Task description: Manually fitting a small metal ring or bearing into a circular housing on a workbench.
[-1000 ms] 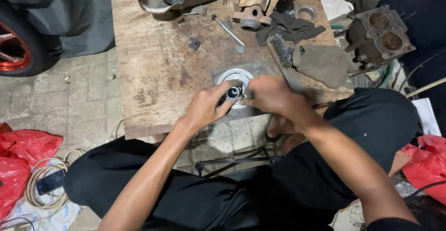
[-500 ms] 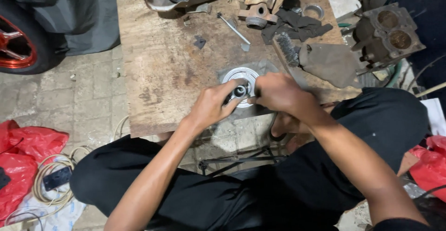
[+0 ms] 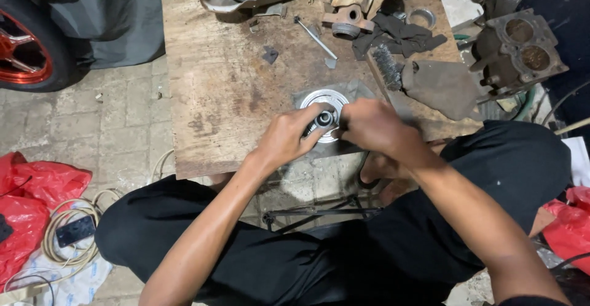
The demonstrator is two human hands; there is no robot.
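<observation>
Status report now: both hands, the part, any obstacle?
Left hand and right hand both grip small dark cylindrical part. Part sits over round silver disc on wooden board. Nothing between hands and part.

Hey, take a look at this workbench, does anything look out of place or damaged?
Nothing looks broken or spilled. Both hands, left hand and right hand, grip a small dark cylindrical part over a round silver metal disc near the front edge of the stained wooden board. Loose parts and dark rags lie scattered behind.

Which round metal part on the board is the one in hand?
The shiny silver disc at the board's near edge, under both hands; the small grey ring lies untouched at the far edge.
</observation>
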